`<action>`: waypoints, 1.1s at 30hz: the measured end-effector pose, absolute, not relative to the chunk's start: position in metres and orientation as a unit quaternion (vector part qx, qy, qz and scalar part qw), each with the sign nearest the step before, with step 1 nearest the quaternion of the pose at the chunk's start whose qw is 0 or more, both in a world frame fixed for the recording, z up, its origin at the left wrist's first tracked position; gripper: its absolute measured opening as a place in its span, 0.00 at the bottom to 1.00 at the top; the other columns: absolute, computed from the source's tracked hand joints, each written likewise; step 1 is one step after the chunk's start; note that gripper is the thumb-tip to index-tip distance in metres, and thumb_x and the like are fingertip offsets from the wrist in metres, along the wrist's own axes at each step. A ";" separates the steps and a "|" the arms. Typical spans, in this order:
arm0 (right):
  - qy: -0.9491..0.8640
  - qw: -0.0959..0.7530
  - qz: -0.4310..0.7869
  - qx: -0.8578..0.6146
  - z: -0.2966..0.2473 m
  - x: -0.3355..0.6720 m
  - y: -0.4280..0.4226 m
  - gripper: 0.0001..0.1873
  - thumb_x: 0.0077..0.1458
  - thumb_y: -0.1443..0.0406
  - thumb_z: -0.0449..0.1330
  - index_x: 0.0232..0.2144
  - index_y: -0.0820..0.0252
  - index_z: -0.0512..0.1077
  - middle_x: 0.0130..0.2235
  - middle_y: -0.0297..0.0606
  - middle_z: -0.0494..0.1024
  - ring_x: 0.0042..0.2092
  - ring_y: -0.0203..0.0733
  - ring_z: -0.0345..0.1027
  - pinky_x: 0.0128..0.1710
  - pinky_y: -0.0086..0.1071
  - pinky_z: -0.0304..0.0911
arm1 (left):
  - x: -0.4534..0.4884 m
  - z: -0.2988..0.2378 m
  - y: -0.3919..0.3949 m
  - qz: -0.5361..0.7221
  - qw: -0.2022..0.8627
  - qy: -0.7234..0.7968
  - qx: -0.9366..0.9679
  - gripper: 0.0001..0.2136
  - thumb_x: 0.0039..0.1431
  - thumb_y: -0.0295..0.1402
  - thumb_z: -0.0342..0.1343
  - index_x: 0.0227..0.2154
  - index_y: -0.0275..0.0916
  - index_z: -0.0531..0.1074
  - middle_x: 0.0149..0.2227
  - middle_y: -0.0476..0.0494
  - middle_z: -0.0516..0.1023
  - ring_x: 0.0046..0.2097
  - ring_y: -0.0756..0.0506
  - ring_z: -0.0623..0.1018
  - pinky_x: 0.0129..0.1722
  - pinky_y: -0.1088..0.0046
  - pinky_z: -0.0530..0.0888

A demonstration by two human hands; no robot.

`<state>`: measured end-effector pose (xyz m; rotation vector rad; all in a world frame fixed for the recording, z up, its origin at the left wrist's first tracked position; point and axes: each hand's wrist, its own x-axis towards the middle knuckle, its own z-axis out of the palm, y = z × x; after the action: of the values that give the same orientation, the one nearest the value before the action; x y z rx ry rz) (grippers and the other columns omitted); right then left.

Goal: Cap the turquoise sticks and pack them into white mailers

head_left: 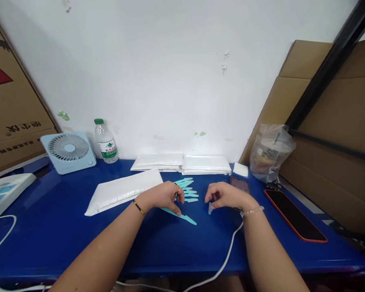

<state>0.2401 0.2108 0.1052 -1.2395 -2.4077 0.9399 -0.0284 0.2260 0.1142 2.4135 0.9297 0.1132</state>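
Note:
My left hand [164, 196] rests on the blue table [63, 231], fingers curled over a long teal plastic stick [185, 218] whose tip pokes out to the right. Behind it lie several more teal sticks [187, 188] in a loose row. My right hand [226, 196] hovers just right of them, its fingertips pinched on a small clear plastic piece [210, 209] that hangs down. A white padded envelope [123, 190] lies left of my left hand.
Two stacks of white envelopes [182, 163] sit at the wall. A small fan [68, 151] and water bottle [106, 141] stand back left, a bagged drink cup [270, 152] back right. A red-cased phone [295, 215], another phone [240, 184] and a white cable [228, 251] lie nearby.

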 end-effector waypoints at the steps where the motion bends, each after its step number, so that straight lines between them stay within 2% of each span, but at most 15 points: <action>1: -0.831 0.114 0.331 -0.433 0.106 0.243 0.211 0.12 0.37 0.63 0.67 0.30 0.58 0.78 0.33 0.36 0.74 0.31 0.36 0.67 0.28 0.26 0.62 | -0.029 0.115 0.225 0.018 0.285 0.340 0.896 0.16 0.38 0.42 0.65 0.32 0.42 0.75 0.29 0.51 0.74 0.30 0.50 0.72 0.25 0.77 0.62; 4: -0.817 0.079 0.350 -0.451 0.103 0.241 0.211 0.09 0.37 0.65 0.66 0.27 0.59 0.78 0.28 0.34 0.75 0.28 0.36 0.67 0.26 0.26 0.61 | -0.027 0.111 0.223 -0.006 0.303 0.351 0.886 0.10 0.42 0.39 0.63 0.28 0.41 0.75 0.25 0.51 0.75 0.26 0.51 0.71 0.23 0.77 0.61; 7: -0.806 0.083 0.378 -0.448 0.099 0.231 0.210 0.07 0.39 0.64 0.64 0.26 0.60 0.77 0.24 0.34 0.77 0.27 0.38 0.70 0.26 0.26 0.62 | -0.023 0.107 0.221 0.004 0.297 0.376 0.878 0.08 0.44 0.38 0.61 0.26 0.41 0.75 0.24 0.51 0.75 0.26 0.51 0.71 0.22 0.77 0.60; 14: -0.793 0.090 0.411 -0.441 0.093 0.219 0.206 0.07 0.40 0.63 0.64 0.26 0.61 0.75 0.23 0.34 0.77 0.25 0.38 0.71 0.25 0.26 0.64 | -0.019 0.107 0.218 0.018 0.266 0.386 0.883 0.07 0.46 0.39 0.60 0.26 0.40 0.74 0.25 0.51 0.76 0.27 0.50 0.72 0.23 0.76 0.60; 20: -0.822 0.124 0.356 -0.427 0.084 0.208 0.209 0.06 0.42 0.65 0.63 0.27 0.60 0.75 0.24 0.33 0.76 0.27 0.37 0.71 0.26 0.26 0.62 | -0.009 0.097 0.219 0.023 0.223 0.367 0.903 0.05 0.48 0.36 0.59 0.27 0.41 0.74 0.25 0.51 0.76 0.28 0.50 0.72 0.25 0.76 0.61; 22: -0.824 0.125 0.346 -0.430 0.084 0.207 0.209 0.06 0.43 0.64 0.63 0.28 0.60 0.75 0.25 0.34 0.75 0.28 0.37 0.70 0.27 0.26 0.62 | -0.009 0.094 0.221 0.027 0.200 0.373 0.906 0.07 0.48 0.37 0.59 0.30 0.41 0.74 0.29 0.49 0.76 0.31 0.48 0.73 0.28 0.75 0.63; 23: -0.828 0.126 0.334 -0.433 0.085 0.207 0.209 0.08 0.43 0.63 0.64 0.29 0.60 0.74 0.27 0.34 0.75 0.29 0.38 0.70 0.28 0.27 0.62 | -0.010 0.092 0.223 0.043 0.179 0.379 0.907 0.11 0.47 0.40 0.60 0.34 0.41 0.73 0.33 0.47 0.77 0.35 0.46 0.74 0.31 0.75 0.65; 25: -0.838 0.138 0.289 -0.441 0.088 0.210 0.208 0.15 0.40 0.60 0.66 0.33 0.60 0.74 0.33 0.36 0.74 0.32 0.40 0.69 0.30 0.29 0.63 | -0.015 0.088 0.227 0.094 0.123 0.405 0.901 0.29 0.39 0.48 0.63 0.45 0.40 0.69 0.46 0.41 0.73 0.47 0.40 0.71 0.41 0.70 0.66; 27: -0.845 0.159 0.240 -0.450 0.091 0.213 0.208 0.28 0.34 0.57 0.69 0.40 0.57 0.72 0.41 0.39 0.70 0.40 0.44 0.67 0.36 0.33 0.64 | -0.019 0.085 0.232 0.127 0.077 0.437 0.887 0.46 0.31 0.56 0.62 0.54 0.35 0.61 0.54 0.33 0.65 0.55 0.34 0.62 0.49 0.64 0.63; 28: -0.844 0.170 0.226 -0.455 0.091 0.215 0.209 0.35 0.31 0.56 0.70 0.46 0.56 0.69 0.46 0.41 0.67 0.45 0.47 0.64 0.41 0.36 0.63 | -0.021 0.084 0.234 0.126 0.073 0.448 0.882 0.49 0.30 0.59 0.61 0.55 0.33 0.59 0.55 0.32 0.63 0.56 0.32 0.60 0.50 0.62 0.62; 30: -0.837 0.180 0.219 -0.467 0.089 0.218 0.211 0.49 0.29 0.55 0.71 0.55 0.53 0.60 0.54 0.43 0.60 0.54 0.52 0.56 0.50 0.40 0.58 | -0.022 0.083 0.236 0.110 0.092 0.443 0.885 0.46 0.34 0.59 0.58 0.54 0.34 0.61 0.53 0.33 0.65 0.55 0.33 0.62 0.50 0.61 0.62; 33: -0.832 0.163 0.222 -0.482 0.085 0.222 0.215 0.58 0.27 0.52 0.71 0.61 0.53 0.51 0.61 0.45 0.49 0.61 0.56 0.42 0.57 0.45 0.48 | -0.017 0.085 0.232 0.099 0.116 0.398 0.905 0.32 0.42 0.50 0.58 0.50 0.37 0.64 0.48 0.38 0.69 0.51 0.37 0.66 0.48 0.65 0.65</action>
<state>0.2219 0.2152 0.0851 -1.3761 -2.3719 0.6339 -0.0167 0.2324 0.0854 2.6497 1.1666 0.2893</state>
